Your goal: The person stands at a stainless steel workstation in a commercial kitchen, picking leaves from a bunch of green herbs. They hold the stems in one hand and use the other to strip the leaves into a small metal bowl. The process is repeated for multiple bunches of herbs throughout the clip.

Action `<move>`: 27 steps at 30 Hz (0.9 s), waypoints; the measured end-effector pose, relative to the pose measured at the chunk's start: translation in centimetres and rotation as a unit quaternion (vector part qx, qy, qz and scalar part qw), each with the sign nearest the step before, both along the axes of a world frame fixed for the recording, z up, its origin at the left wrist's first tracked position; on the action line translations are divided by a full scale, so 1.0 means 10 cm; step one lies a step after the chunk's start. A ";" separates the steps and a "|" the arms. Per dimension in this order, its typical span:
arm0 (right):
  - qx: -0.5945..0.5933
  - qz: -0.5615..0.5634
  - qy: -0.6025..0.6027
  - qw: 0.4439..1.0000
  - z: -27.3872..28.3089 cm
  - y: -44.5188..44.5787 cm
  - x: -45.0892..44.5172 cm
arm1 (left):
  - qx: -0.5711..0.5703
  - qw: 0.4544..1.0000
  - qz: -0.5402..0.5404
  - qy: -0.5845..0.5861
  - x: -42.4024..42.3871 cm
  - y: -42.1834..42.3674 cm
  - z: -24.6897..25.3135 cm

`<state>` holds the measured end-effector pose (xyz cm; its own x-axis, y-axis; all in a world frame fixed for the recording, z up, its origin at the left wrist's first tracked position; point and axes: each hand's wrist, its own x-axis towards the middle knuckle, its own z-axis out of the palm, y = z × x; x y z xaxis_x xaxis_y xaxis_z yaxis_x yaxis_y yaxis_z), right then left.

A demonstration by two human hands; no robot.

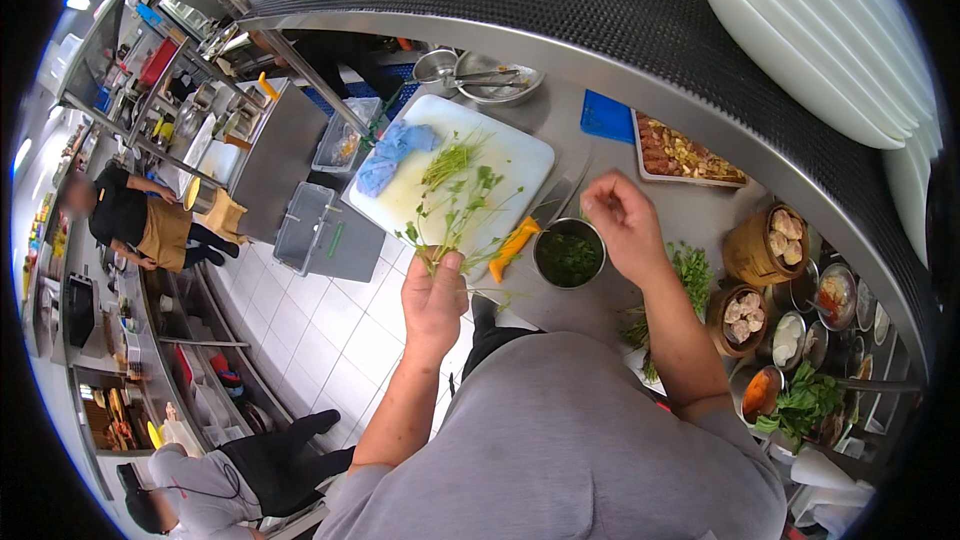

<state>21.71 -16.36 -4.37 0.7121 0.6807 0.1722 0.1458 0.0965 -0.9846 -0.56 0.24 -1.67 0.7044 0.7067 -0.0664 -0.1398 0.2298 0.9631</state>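
Observation:
My left hand grips a loose bunch of leafy green herb sprigs by the stems, just off the near edge of a white cutting board. On that board lie a pile of cut green stems and a crumpled blue cloth. My right hand hovers beside a round metal container holding green leaves, its fingers curled; whether they pinch anything cannot be told. An orange-handled knife lies between board and container. More leafy herbs rest behind my right forearm.
Bamboo steamers with dumplings and several metal bowls stand at right. Behind are a tray of meat, a blue board and metal bowls. A steel shelf with white plates overhangs the counter. Two people are at left, near a lidded grey bin.

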 end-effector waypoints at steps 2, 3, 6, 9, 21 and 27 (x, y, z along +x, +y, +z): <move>-0.168 0.021 -0.029 0.985 -0.03 -0.09 -0.06 | 0.040 0.999 0.002 -0.001 0.01 -0.01 0.03; -0.226 0.034 -0.143 0.963 -0.08 -0.14 -0.08 | 0.058 0.998 0.001 -0.002 0.03 -0.03 0.04; -0.285 0.039 -0.357 0.889 -0.11 -0.21 -0.06 | 0.112 0.994 0.011 0.010 0.04 -0.06 0.05; -0.153 -0.031 -0.238 0.959 0.58 -0.10 -0.06 | 0.184 0.983 0.013 0.016 0.04 -0.08 0.05; -0.024 0.104 -0.541 0.834 1.39 0.56 -0.10 | 0.227 0.967 -0.012 0.117 -0.10 -0.05 0.04; -0.070 0.130 -0.550 0.822 1.40 0.43 -0.21 | 0.326 0.945 -0.014 0.022 0.02 -0.14 -0.15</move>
<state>19.64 -12.04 9.66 0.0055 0.8533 0.5214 0.9473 0.1625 -0.2760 -0.34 -1.15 -3.20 0.7294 0.5890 0.3479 -0.0998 -0.4115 0.9059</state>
